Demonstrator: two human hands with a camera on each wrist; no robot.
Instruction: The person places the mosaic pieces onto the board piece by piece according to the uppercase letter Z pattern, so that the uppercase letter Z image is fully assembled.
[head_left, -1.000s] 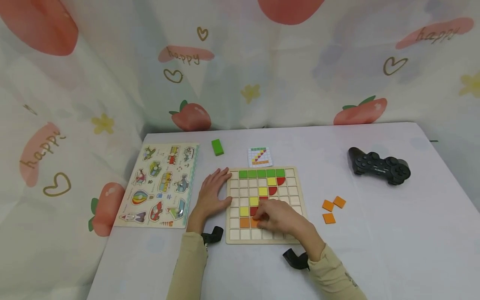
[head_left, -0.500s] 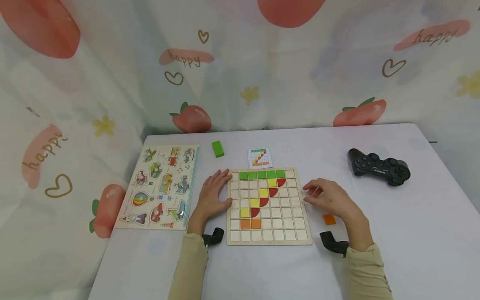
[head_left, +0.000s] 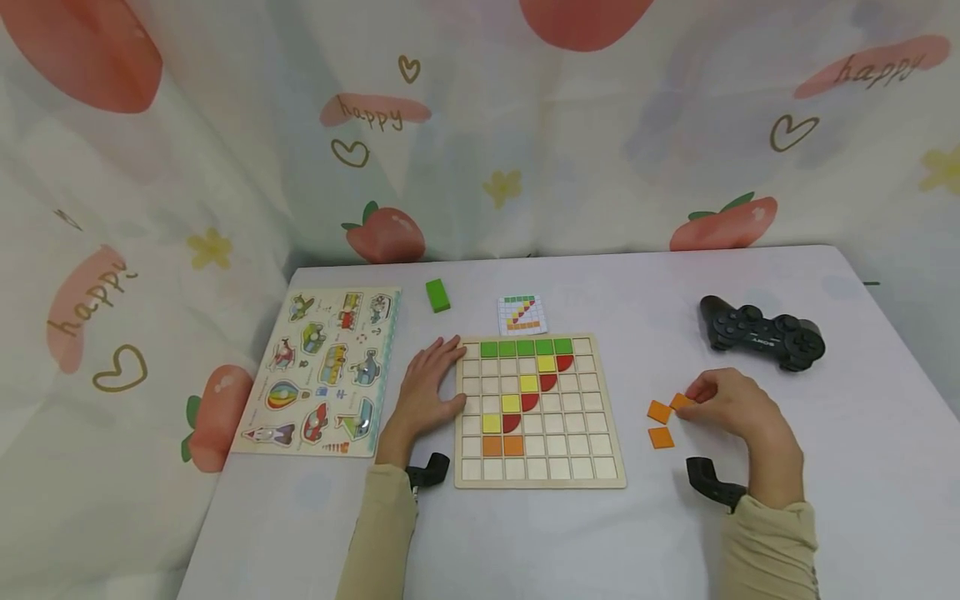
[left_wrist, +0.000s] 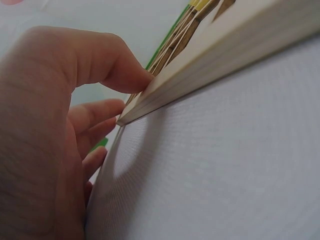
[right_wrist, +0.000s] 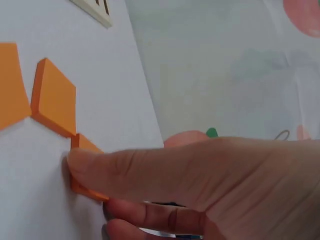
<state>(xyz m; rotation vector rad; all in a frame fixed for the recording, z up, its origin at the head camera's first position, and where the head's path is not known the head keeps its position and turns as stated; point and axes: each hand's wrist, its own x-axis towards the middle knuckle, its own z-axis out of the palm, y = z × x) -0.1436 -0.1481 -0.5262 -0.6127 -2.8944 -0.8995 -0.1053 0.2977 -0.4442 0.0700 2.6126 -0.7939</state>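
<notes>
A wooden grid board (head_left: pixel 540 482) lies on the table, with green, yellow and orange square tiles and red quarter-round tiles set in its cells. Along its left edge rests my left hand (head_left: pixel 422 396), fingers spread; in the left wrist view the thumb (left_wrist: pixel 132 75) touches the board's side (left_wrist: pixel 200 75). To the right of the board, my right hand (head_left: pixel 738 408) pinches an orange square tile (head_left: pixel 681 401) between thumb and fingers, partly hidden by the thumb in the right wrist view. Two other orange tiles, one nearer the board (head_left: pixel 659 411) and one lower (head_left: pixel 661 437), lie beside it.
A small pattern card (head_left: pixel 522 315) lies behind the board, with a green block (head_left: pixel 438 295) to its left. A picture puzzle board (head_left: pixel 315 375) occupies the left side. At the back right sits a black game controller (head_left: pixel 761 332).
My right hand has left the orange tiles on the board, moved right across the table and taken hold of a loose orange tile. My left hand has stayed in place.
</notes>
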